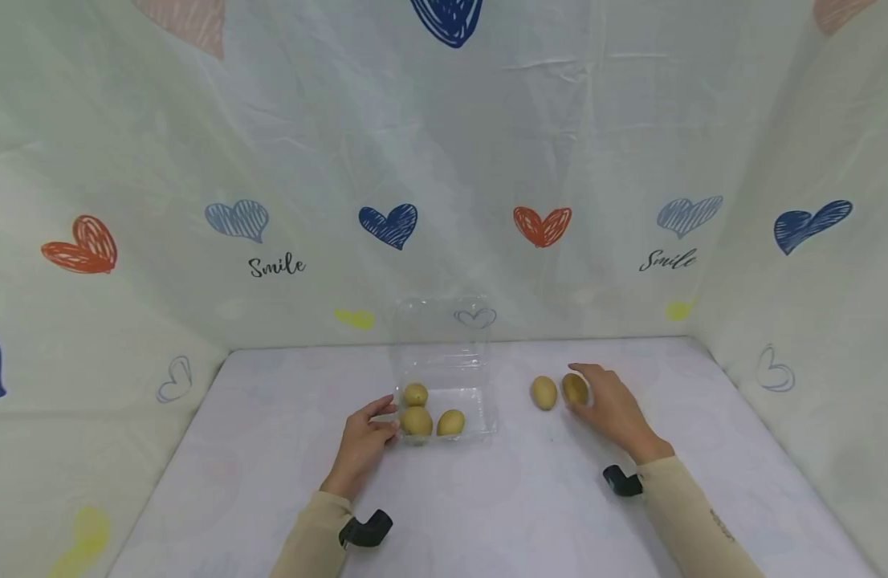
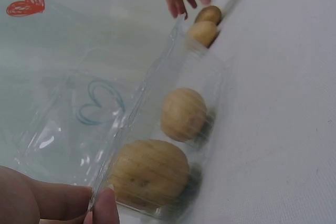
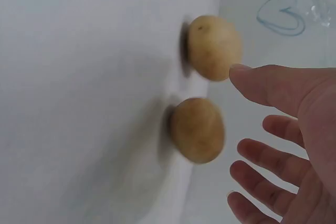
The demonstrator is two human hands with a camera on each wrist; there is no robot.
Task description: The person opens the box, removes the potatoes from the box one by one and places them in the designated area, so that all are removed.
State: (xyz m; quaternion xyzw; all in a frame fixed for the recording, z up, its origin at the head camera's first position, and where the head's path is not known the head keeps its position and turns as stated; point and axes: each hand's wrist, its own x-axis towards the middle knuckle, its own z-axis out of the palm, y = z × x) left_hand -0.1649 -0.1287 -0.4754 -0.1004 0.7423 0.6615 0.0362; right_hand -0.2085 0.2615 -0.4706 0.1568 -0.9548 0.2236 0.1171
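Reaching across the pale worktop (image 1: 487, 498), a person's right hand (image 1: 612, 408) is spreading its fingers, relaxed and holding nothing, beside two small tan potatoes lying loose on the surface. The fingertips are hovering at the nearer loose potato (image 1: 575, 388), and whether they are touching it cannot be told; the second loose potato (image 1: 543, 392) is lying just beside it, toward the middle of the worktop. The right wrist view is showing the same pair (image 3: 197, 129) (image 3: 213, 47) side by side, with the thumb pointing at the farther one.

The left hand (image 1: 364, 440) is pinching the near-left corner of a clear plastic clamshell box (image 1: 480, 401) between thumb and fingers (image 2: 52, 202), as the left wrist view is showing. The box is sitting at the middle of the worktop with its lid standing open behind it. Inside are resting three more tan potatoes: a large one (image 1: 417, 421) closest to the left hand, a second (image 1: 450, 422) beside it and a smaller third (image 1: 415, 394) behind. Hanging behind and to both sides is a white cloth backdrop (image 1: 444, 160) printed with coloured hearts and the word "Smile".
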